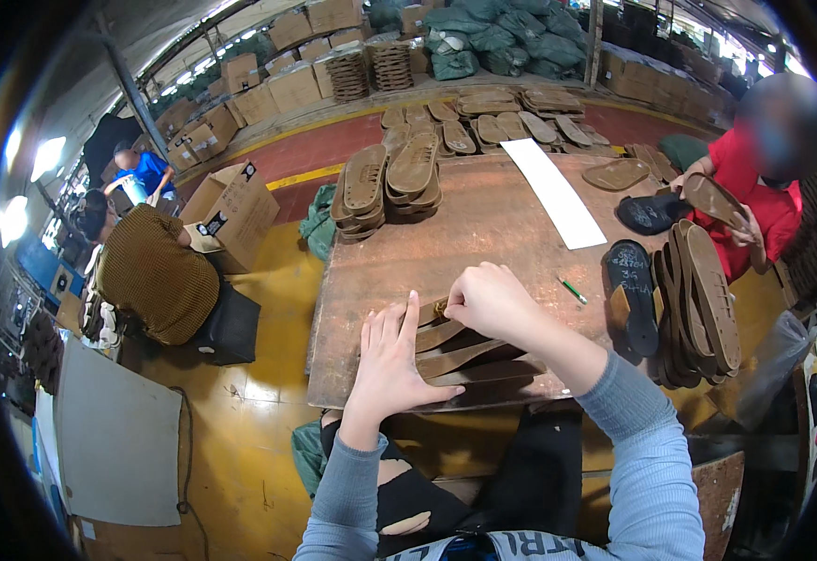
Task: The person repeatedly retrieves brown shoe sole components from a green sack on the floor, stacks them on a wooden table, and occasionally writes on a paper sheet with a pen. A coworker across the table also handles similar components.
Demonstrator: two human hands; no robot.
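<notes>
Nearby, green pencil; left hand spread beside soles, right hand pinched, hold unclear.

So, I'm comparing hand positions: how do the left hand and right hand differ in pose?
The left hand is spread, its thumb out wide; the right hand is curled in. The left hand is at the left ends of the brown soles, the right hand at their far side. Both are bare.
</notes>
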